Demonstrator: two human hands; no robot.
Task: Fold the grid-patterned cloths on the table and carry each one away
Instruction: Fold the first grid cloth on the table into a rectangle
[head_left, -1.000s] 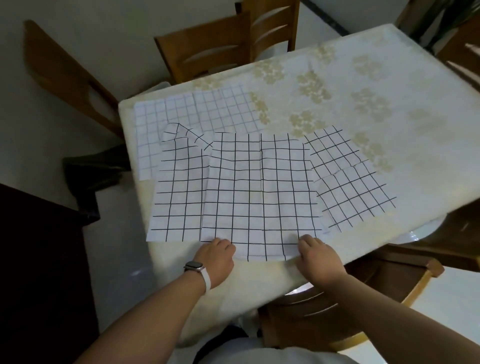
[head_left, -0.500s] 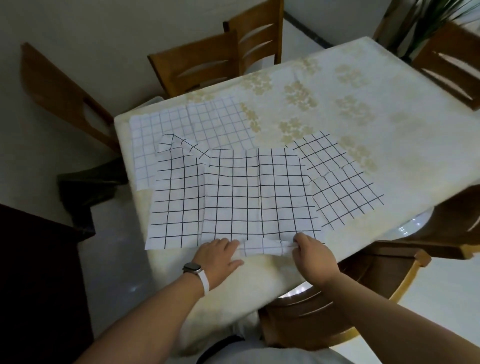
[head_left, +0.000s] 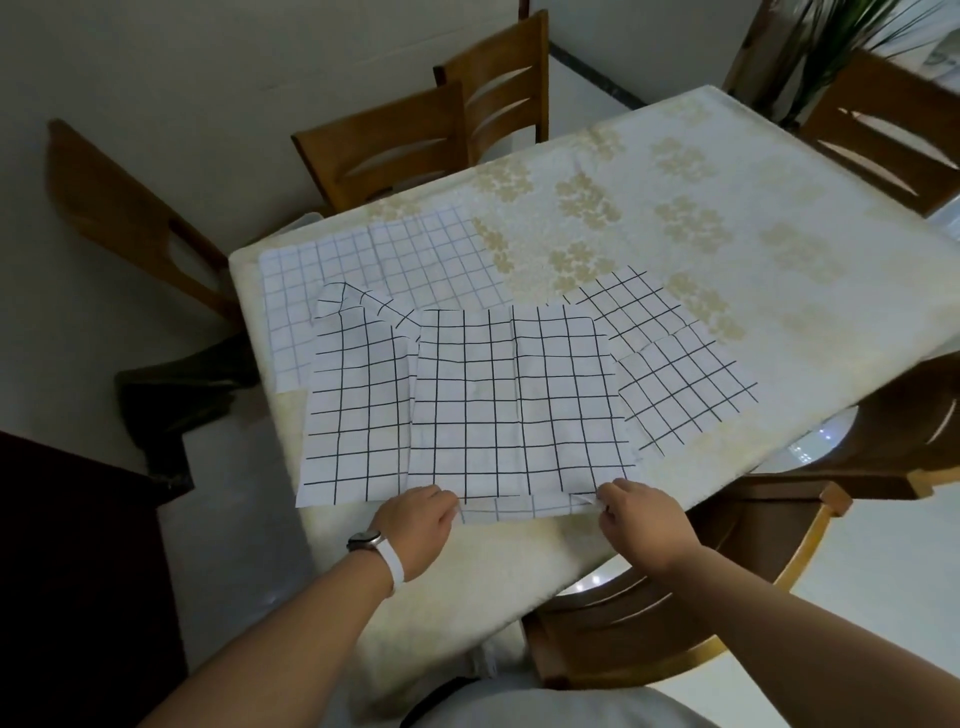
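Cream, flower-printed and softly draped, the rectangular bench (head_left: 675, 208) is ringed by wooden slat-back chairs (head_left: 384, 150); its far and right parts lie bare. Thin white cloths overlap at the near-left corner: a far cloth (head_left: 395, 260) with faint grey lines, a left cloth (head_left: 353, 415) with one far corner flipped over, a right cloth (head_left: 675, 384) set askew, and on top the middle cloth (head_left: 514, 395), black-gridded, flat, creased lengthwise. Its near edge lies along the bench edge, with a narrow pale strip turned over between the hands. The left hand (head_left: 415, 525) pinches the near-left corner, fingers curled; the right hand (head_left: 644, 519) pinches the near-right corner. A white-banded watch (head_left: 366, 540) circles the left wrist.
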